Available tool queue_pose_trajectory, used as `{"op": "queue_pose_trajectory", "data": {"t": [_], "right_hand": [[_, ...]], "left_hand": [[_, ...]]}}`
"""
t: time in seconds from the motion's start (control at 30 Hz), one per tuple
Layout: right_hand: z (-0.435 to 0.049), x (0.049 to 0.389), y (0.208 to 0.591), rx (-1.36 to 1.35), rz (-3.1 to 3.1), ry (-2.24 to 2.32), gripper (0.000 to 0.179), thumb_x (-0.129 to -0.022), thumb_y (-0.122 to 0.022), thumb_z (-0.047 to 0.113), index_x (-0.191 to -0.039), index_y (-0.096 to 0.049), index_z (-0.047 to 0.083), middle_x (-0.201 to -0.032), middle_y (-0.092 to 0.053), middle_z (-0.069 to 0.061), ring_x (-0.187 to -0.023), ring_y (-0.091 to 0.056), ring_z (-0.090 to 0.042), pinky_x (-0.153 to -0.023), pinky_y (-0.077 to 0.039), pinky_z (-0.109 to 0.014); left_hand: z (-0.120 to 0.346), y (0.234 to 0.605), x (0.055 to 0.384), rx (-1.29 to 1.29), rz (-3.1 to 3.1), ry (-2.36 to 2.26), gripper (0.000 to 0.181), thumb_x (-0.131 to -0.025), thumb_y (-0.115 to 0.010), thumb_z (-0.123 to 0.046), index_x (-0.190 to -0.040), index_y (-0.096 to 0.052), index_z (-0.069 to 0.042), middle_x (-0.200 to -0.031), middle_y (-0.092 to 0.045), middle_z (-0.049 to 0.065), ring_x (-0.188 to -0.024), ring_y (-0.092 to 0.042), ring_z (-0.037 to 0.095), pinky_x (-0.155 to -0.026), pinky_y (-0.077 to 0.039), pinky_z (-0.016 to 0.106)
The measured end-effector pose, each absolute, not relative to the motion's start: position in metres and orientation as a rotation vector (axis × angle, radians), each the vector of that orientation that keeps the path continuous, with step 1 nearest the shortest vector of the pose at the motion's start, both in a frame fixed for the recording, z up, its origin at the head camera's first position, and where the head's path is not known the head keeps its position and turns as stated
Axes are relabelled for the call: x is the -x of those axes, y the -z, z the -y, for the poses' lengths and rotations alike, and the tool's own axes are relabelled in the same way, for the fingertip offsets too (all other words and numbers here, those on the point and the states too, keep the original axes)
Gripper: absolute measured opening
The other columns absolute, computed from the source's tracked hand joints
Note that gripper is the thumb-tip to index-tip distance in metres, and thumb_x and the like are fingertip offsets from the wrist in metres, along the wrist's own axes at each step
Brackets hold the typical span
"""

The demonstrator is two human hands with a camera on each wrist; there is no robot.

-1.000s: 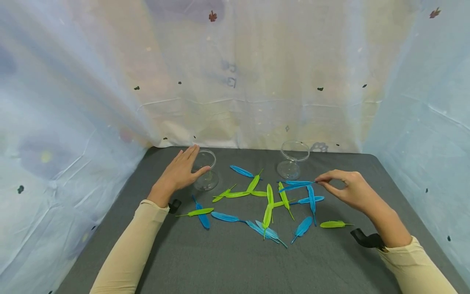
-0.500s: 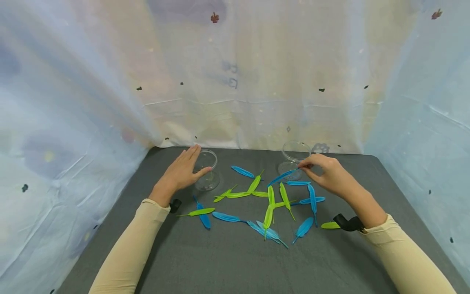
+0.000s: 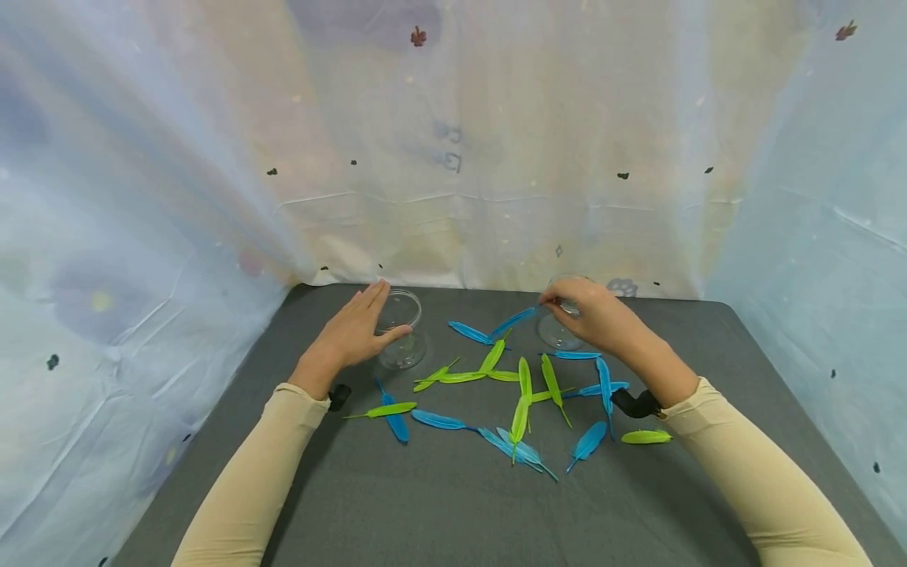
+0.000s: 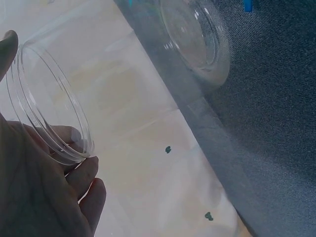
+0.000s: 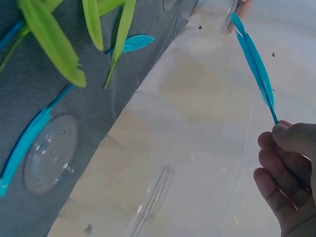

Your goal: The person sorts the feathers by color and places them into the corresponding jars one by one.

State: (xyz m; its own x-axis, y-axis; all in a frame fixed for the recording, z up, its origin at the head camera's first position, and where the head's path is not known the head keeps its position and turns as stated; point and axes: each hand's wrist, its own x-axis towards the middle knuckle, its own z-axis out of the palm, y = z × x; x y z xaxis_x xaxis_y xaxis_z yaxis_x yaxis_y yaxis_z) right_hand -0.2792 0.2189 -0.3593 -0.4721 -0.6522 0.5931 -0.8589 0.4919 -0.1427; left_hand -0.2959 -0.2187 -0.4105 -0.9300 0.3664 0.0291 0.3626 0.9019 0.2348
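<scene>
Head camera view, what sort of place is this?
Likely a curtained-off tabletop workspace, perhaps for filming: patterned curtains stand around a gray-topped table scattered with blue feathers and green feathers.

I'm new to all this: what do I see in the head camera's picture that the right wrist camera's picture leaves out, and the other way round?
Only the head view shows the cream sleeves and the rightmost green feather, lying near the right wrist.

Only the right wrist view shows the palm side of the right hand, with its other fingers lined up below the pinching thumb.

Both share the held blue feather, other green feathers, the dark tabletop and the pale curtain.
</scene>
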Motion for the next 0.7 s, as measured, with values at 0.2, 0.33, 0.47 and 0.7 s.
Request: {"op": "queue_pose_trajectory", "data": {"t": [0.2,0.33,0.47,0.7], "right_hand": [[-0.201,0.286,0.352,-1.214,2.345,-0.565,0.019,-0.095,-0.077,-0.008,-0.111,-0.075,0.000,-0.107,-0.075,-0.013,-0.095,-0.072,-0.028,-0.081,-0.063,-0.044],[-0.190,0.291,0.349,-1.198,2.374,-0.564,0.016,-0.097,-0.076,-0.006,-0.112,-0.075,0.001,-0.108,-0.075,-0.012,-0.097,-0.072,-0.028,-0.084,-0.063,-0.044],[-0.179,0.296,0.347,-1.204,2.367,-0.574,0.016,-0.098,-0.075,-0.006,-0.112,-0.074,0.001,-0.108,-0.074,-0.013,-0.098,-0.072,-0.029,-0.085,-0.063,-0.044],[-0.161,0.306,0.347,-1.202,2.351,-0.575,0.014,-0.099,-0.075,-0.003,-0.112,-0.075,0.000,-0.109,-0.075,-0.013,-0.100,-0.071,-0.029,-0.087,-0.062,-0.043]], "left_hand": [[0.218,0.410,0.297,-0.592,-3.051,-0.363,0.110,-0.102,-0.047,-0.078,-0.173,-0.002,-0.006,-0.181,-0.003,0.016,-0.167,-0.005,0.032,-0.136,-0.006,0.049],[0.218,0.410,0.296,-0.590,-3.050,-0.376,0.111,-0.102,-0.049,-0.077,-0.173,-0.003,-0.006,-0.181,-0.003,0.016,-0.167,-0.005,0.033,-0.136,-0.006,0.050],[0.218,0.409,0.295,-0.580,-3.045,-0.397,0.111,-0.102,-0.051,-0.076,-0.173,-0.002,-0.006,-0.181,-0.002,0.015,-0.167,-0.005,0.033,-0.136,-0.006,0.050],[0.217,0.409,0.295,-0.580,-3.047,-0.397,0.110,-0.103,-0.052,-0.075,-0.173,-0.001,-0.007,-0.181,-0.002,0.015,-0.167,-0.005,0.033,-0.136,-0.006,0.049]]}}
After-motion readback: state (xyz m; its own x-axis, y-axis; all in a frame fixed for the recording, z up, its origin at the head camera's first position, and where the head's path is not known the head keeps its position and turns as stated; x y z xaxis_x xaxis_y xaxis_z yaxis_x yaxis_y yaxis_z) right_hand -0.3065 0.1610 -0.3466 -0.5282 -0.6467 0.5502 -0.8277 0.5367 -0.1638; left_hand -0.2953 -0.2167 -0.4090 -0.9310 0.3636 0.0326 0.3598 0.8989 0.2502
